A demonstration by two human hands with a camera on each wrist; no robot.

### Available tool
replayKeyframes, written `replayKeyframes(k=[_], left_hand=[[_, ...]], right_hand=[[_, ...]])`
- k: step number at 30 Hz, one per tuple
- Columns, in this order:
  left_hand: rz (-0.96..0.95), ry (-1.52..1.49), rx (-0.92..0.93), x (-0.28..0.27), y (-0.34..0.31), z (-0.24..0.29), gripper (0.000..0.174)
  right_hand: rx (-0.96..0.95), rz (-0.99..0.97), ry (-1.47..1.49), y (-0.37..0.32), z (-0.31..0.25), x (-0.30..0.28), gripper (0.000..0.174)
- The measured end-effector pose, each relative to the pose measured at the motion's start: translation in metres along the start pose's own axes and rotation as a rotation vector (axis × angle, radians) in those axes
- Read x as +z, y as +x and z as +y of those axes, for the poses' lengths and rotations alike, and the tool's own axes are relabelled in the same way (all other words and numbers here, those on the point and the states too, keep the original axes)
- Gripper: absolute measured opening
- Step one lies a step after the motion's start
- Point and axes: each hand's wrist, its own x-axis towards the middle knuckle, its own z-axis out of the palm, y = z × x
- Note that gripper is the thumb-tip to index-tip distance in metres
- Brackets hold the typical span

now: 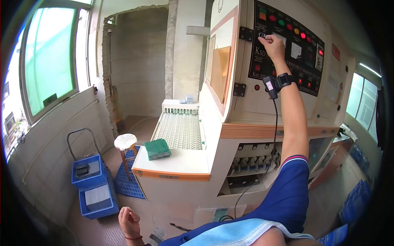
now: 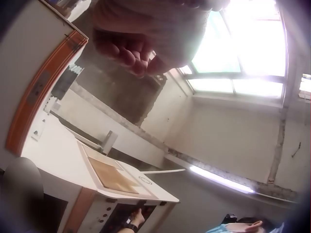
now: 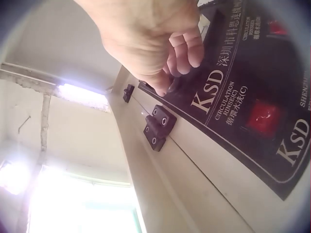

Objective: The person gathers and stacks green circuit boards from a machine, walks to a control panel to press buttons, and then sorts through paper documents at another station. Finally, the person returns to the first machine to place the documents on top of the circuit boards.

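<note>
One black knob (image 1: 262, 35) lies between thumb and fingers, the right grip (image 1: 274, 46) clamped on it

"What is hidden on the black panel (image 1: 305, 61)?"

"Part of the knob (image 1: 261, 35) is covered by the right hand (image 1: 274, 47). From the head view, most of the tiny words can't be read."

"And the left hand (image 2: 150, 34)?"

"In the left wrist view, it is cut off by the top edge. The gray blob (image 2: 22, 189) is too blurred to be named. In the right wrist view, some panel letters are cut off too."
</note>
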Motion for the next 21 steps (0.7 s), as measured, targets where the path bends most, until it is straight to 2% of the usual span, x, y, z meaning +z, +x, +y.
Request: replayKeyframes(k=[9,15,17,21], left_hand=[[0.036,-0.05,-0.06,-0.02,0.023,-0.004,0.016],[0.044,-0.053,-0.052,-0.028,0.028,-0.008,0.016],[0.028,-0.038,-0.064,-0.029,0.028,-0.008,0.016],[0.002,-0.062,-0.085,-0.02,0.028,-0.005,0.017]], right_hand=[[0.074,0.003,-0.045,0.009,-0.002,0.0,0.032],[-0.096,-0.013,-0.213,0.012,-0.01,-0.007,0.016],[-0.352,-0.042,-0.372,0.012,-0.014,-0.014,0.013],[-0.28,-0.139,-0.376,0.025,-0.002,-0.013,0.019]])
